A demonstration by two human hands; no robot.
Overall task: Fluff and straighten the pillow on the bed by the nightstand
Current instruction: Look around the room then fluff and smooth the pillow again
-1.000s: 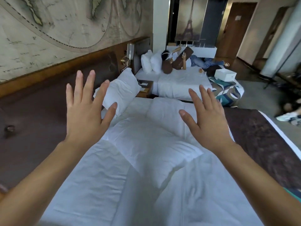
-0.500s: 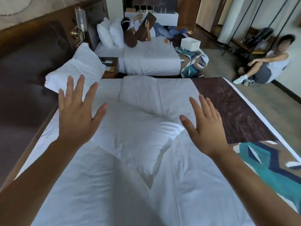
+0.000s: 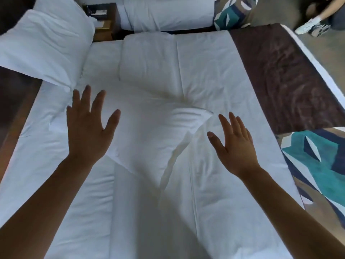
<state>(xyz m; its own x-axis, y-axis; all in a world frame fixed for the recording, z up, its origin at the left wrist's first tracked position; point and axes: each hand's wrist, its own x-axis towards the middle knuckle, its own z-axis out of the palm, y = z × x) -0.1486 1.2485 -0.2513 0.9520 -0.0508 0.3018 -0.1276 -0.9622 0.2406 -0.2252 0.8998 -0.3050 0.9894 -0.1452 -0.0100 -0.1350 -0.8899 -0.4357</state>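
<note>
A white pillow lies askew in the middle of the white bed, one corner pointing toward me. My left hand hovers with fingers spread over the pillow's left edge. My right hand is spread open just right of the pillow, over the sheet. Neither holds anything. A second white pillow leans at the far left by the dark headboard, close to the wooden nightstand. A folded white duvet lies beyond the middle pillow.
A dark brown runner and a teal patterned cloth cover the bed's right side. Another white bed stands beyond the nightstand. A person's sneakers rest on the floor at top right.
My view has tilted down toward the bed, so the wall and far room left the frame. Both hands stay spread and have come lower, nearer the middle pillow.
</note>
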